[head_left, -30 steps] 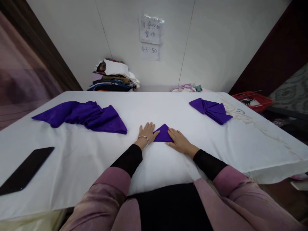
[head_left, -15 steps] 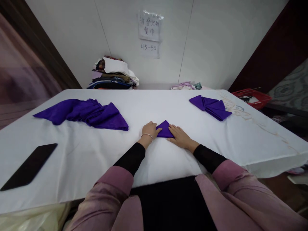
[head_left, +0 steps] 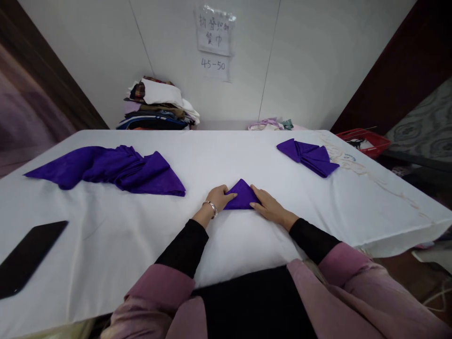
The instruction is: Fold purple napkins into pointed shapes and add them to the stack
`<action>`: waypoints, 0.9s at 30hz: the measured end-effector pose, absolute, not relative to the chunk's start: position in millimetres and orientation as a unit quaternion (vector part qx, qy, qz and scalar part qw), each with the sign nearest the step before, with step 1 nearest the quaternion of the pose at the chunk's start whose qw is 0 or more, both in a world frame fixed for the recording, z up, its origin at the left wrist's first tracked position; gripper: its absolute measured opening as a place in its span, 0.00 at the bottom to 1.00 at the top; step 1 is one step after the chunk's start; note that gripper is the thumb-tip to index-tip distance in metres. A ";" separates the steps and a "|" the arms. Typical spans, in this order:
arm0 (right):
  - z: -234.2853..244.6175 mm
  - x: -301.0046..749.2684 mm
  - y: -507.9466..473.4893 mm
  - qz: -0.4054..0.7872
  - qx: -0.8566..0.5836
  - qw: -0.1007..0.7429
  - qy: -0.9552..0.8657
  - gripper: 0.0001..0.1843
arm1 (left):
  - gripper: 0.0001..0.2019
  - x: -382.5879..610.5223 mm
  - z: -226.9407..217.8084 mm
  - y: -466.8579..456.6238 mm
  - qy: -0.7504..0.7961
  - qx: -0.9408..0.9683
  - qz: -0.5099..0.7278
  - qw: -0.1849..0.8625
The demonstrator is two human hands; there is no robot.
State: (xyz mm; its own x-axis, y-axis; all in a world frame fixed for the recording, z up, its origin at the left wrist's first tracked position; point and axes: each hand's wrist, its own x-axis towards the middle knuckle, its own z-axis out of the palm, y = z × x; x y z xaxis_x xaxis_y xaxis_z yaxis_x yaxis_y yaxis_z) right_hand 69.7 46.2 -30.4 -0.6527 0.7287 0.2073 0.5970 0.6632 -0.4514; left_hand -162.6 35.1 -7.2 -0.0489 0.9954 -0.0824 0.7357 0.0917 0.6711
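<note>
purple napkin [head_left: 242, 197], folded to a triangle, lies on the white table [head_left: 226, 155] near the person. left hand [head_left: 218, 197] curls at its left corner, grip unclear; right hand [head_left: 269, 205] presses flat on its right edge. seems mid-crease; another fold needs matched edges. loose cloths [head_left: 116, 169], folded napkins [head_left: 307, 157] and phone [head_left: 26, 256] lie well apart.

Purple napkin [head_left: 242, 197] on white tablecloth [head_left: 247, 155] (black phone [head_left: 24, 256], perhaps).

A paper sheet [head_left: 214, 36] taped to the white wall [head_left: 310, 56], upper middle of the frame, bears handwritten Chinese characters, seemingly 折叠织物 above 餐巾. The smaller slip [head_left: 213, 67] touching its lower edge reads "45-50".
</note>
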 end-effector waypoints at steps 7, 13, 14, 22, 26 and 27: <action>-39.0 67.8 53.3 0.178 -0.358 0.226 -0.888 0.29 | 0.18 -166.1 -4.4 34.5 0.535 0.433 0.377 0.620; -45.5 71.1 53.6 0.300 -0.384 0.288 -0.824 0.31 | 0.17 -164.0 -4.5 30.0 0.428 0.340 0.379 0.747; -45.4 71.6 53.2 0.340 -0.391 0.300 -0.801 0.32 | 0.17 -163.7 -4.7 29.6 0.417 0.339 0.381 0.752; -27.6 69.7 50.4 0.609 -0.365 0.362 -0.604 0.40 | 0.16 -168.2 -6.2 28.8 0.355 0.352 0.410 0.763; -18.2 69.6 50.4 0.704 -0.328 0.302 -0.552 0.37 | 0.14 -174.7 -5.2 29.5 0.363 0.353 0.413 0.757; -16.8 70.6 50.8 0.718 -0.326 0.288 -0.544 0.35 | 0.14 -176.2 -4.7 29.8 0.370 0.353 0.414 0.753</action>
State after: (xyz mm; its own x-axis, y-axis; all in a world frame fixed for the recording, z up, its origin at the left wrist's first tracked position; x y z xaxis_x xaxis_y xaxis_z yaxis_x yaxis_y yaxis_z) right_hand 70.6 50.8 -16.8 -0.6216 0.7678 -0.1554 -0.0584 -0.2432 -0.9682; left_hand -176.2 29.8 -4.7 0.3846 0.8842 -0.2650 -0.3622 0.4086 0.8378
